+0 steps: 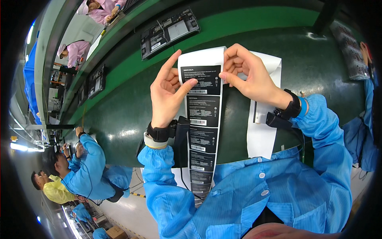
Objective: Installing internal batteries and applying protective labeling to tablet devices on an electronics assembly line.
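Observation:
A long strip of black printed labels (203, 108) on white backing runs from between my hands down past the bench edge toward my lap. My left hand (167, 93) holds its left edge, thumb on the top label's face, forefinger stretched upward. At the right edge of that same label, my right hand (251, 75) pinches the strip between thumb and fingers. Some of its fingertips are hidden behind the paper. White paper (260, 141) hangs below my right hand, its plain side showing; whether it joins the label strip I cannot tell.
An opened electronic unit with bare inner parts (171, 34) lies on the green belt (234, 22) beyond the dark green bench (127, 131). Another unit (96, 81) is farther left. Stacked clear trays (350, 51) stand at right, beside another person's hand. Co-workers sit along the left.

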Tool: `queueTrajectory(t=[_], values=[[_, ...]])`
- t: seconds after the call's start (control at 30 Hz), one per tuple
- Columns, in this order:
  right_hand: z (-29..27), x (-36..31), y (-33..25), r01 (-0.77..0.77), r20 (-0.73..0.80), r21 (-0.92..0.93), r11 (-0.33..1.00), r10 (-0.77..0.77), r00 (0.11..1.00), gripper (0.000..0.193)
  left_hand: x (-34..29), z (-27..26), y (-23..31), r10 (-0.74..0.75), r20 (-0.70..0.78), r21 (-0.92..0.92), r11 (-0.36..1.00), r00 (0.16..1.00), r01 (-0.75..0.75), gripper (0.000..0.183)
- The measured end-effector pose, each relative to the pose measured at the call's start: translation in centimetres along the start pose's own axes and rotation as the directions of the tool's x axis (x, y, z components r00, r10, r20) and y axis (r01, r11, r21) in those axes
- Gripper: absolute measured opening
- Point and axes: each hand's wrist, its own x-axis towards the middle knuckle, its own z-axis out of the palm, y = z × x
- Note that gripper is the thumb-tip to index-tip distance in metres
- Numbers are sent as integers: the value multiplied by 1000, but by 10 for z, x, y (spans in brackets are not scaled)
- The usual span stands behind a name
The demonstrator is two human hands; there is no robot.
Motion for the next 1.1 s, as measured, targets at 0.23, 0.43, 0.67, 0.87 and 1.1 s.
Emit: queueTrajectory(t=[0.23, 0.43, 0.67, 0.87, 1.1], values=[[-8, 1, 19, -47, 51, -83, 995, 51, 997, 34, 1, 2, -59, -4, -152, -83, 996, 988, -9, 22], [2, 1, 8, -29, -79, -45, 999, 25, 997, 54, 2, 12, -65, 246, -173, 258, 946, 954, -197, 17], [1, 13, 17, 160, -82, -231, 960, -183, 980, 28, -2, 23, -45, 329, -221, 332, 911, 918, -247, 27], [2, 15, 10, 181, -32, -298, 937, -200, 979, 23, -6, 20, -52, 300, -339, 377, 912, 892, -163, 8], [3, 15, 9, 216, -2, -382, 898, -235, 972, 18, -6, 19, -52, 253, -350, 365, 924, 902, -117, 7]])
